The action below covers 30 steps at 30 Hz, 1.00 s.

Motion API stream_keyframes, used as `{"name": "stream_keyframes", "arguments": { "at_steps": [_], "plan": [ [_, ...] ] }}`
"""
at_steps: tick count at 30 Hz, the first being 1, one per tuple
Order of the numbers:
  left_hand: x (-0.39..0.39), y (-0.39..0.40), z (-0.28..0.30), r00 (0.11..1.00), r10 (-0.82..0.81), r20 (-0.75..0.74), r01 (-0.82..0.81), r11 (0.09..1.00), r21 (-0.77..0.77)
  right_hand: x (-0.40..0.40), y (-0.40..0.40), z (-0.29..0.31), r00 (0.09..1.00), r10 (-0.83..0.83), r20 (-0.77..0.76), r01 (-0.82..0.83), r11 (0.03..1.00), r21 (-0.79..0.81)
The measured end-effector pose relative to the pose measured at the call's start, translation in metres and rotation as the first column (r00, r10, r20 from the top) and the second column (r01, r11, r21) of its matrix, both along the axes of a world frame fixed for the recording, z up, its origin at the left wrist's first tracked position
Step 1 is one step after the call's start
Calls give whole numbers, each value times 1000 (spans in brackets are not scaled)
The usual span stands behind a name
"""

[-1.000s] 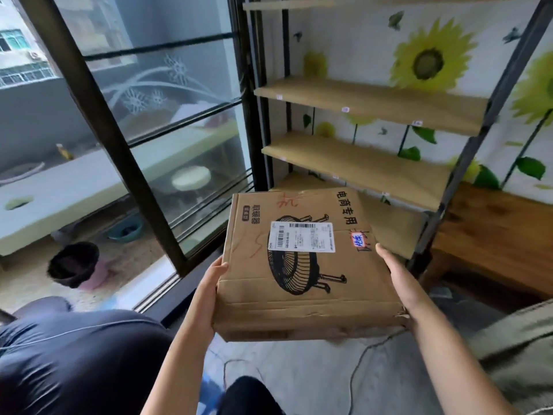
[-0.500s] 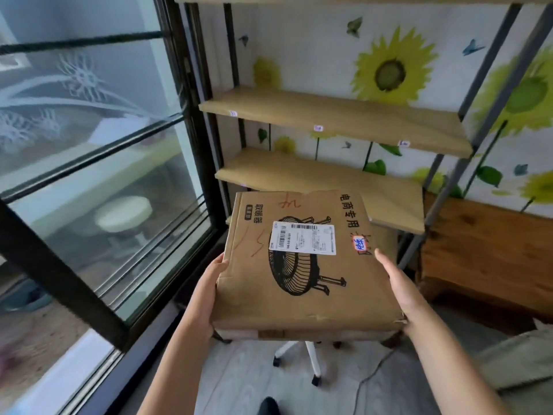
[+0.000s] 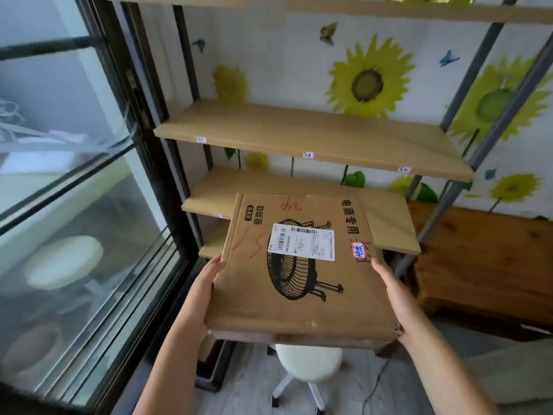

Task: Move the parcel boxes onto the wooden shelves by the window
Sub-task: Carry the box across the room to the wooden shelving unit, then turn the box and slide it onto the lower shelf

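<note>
A flat brown parcel box [image 3: 302, 298] with a black fan drawing and a white shipping label is held level in front of me. My left hand [image 3: 206, 286] grips its left edge and my right hand [image 3: 392, 292] presses its right side. The box's far edge overlaps the front of a wooden shelf [image 3: 209, 199] on the metal rack. A higher wooden shelf [image 3: 314, 136] is bare, and a lower one [image 3: 212, 244] shows just left of the box. Whether the box touches the shelf I cannot tell.
A black-framed glass window [image 3: 89, 205] runs along the left. A white stool [image 3: 308, 366] stands on the floor under the box. A dark wooden bench [image 3: 484, 265] is at the right, and sunflower wallpaper [image 3: 365, 82] is behind the rack.
I have come closer to the rack and the view has turned right. The box, held the same way in both hands, now reaches over the front of the middle shelf.
</note>
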<state>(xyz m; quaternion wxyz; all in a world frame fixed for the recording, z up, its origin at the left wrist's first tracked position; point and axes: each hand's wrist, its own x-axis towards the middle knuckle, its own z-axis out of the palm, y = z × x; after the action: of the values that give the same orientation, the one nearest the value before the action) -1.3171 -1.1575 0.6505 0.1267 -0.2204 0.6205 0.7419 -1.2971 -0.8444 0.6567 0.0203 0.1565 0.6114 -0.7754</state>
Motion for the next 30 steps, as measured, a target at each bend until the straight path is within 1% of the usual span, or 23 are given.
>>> {"name": "stream_keyframes", "arguments": {
  "at_steps": [2, 5, 7, 10, 12, 14, 17, 20, 22, 27, 30],
  "plan": [
    [-12, 1, 2, 1000, -26, 14, 27, 1000, -5, -8, -3, 1, 1000, -10, -27, 11, 1000, 13],
    [-31, -2, -2, 999, -40, 11, 41, 999, -26, -23, 0, -7, 1000, -16, 17, 15, 997, 72],
    [-46, -5, -6, 999, -43, 25, 44, 998, -41, -34, -1, -9, 1000, -11, 17, 10, 998, 64],
    [-67, -9, -14, 998, -46, 42, 48, 998, -45, -50, -4, -10, 998, -58, 35, 57, 997, 45],
    [-80, -10, -17, 998, -55, 43, 57, 997, -47, -58, -5, -10, 997, -68, 39, 64, 993, 97],
    [-91, -8, -16, 997, -66, 29, 67, 996, -55, -66, -6, -6, 996, -73, 57, 69, 995, 66],
    [-111, -7, -14, 997, -81, 10, 81, 996, -45, -93, 4, -22, 996, -52, 69, 50, 998, 32],
    [-135, -7, -13, 996, -93, 6, 94, 994, -60, -121, 8, -30, 999, -23, 49, 22, 1000, 16],
    [-155, -8, -15, 994, -105, 10, 106, 991, -78, -139, 9, -35, 999, -32, 44, 32, 999, 5],
    [-199, -5, -20, 992, -124, -4, 123, 989, -78, -182, 13, -53, 998, -41, 38, 39, 997, 60],
    [-223, -5, -29, 991, -137, 2, 137, 987, -78, -206, 15, -60, 995, -56, 77, 54, 998, 28]
  ]
}}
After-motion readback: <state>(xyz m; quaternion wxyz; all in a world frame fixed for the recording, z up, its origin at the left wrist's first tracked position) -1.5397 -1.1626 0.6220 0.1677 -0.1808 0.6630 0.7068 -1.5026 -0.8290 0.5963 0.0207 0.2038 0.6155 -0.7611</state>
